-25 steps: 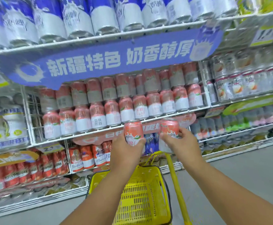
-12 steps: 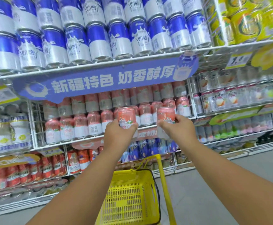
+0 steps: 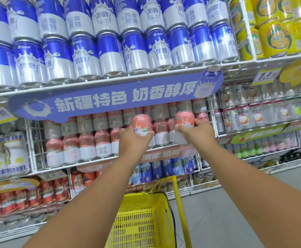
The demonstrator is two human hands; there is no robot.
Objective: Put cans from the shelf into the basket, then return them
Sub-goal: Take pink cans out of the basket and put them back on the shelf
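Observation:
My left hand point(image 3: 133, 140) grips a pink and white can point(image 3: 141, 123), held upright in front of the pink cans' shelf point(image 3: 99, 160). My right hand point(image 3: 197, 131) grips a second pink can point(image 3: 184, 122) of the same kind, level with the upper row of stacked pink cans point(image 3: 87, 145). Both cans are raised just under the blue banner point(image 3: 110, 100). The yellow basket point(image 3: 140, 221) stands on the floor below my arms, with no cans visible inside it.
Blue and white cans point(image 3: 110, 42) fill the top shelf. Yellow cans point(image 3: 275, 33) sit at the upper right, clear lychee cans point(image 3: 242, 111) to the right, red cans point(image 3: 29, 194) at the lower left. The basket's yellow handle point(image 3: 181, 203) rises upright. Grey floor point(image 3: 226, 203) lies right.
Both hands have lifted their pink cans from above the basket up to the level of the pink cans' shelf. The camera has tilted upward, showing more of the top shelf.

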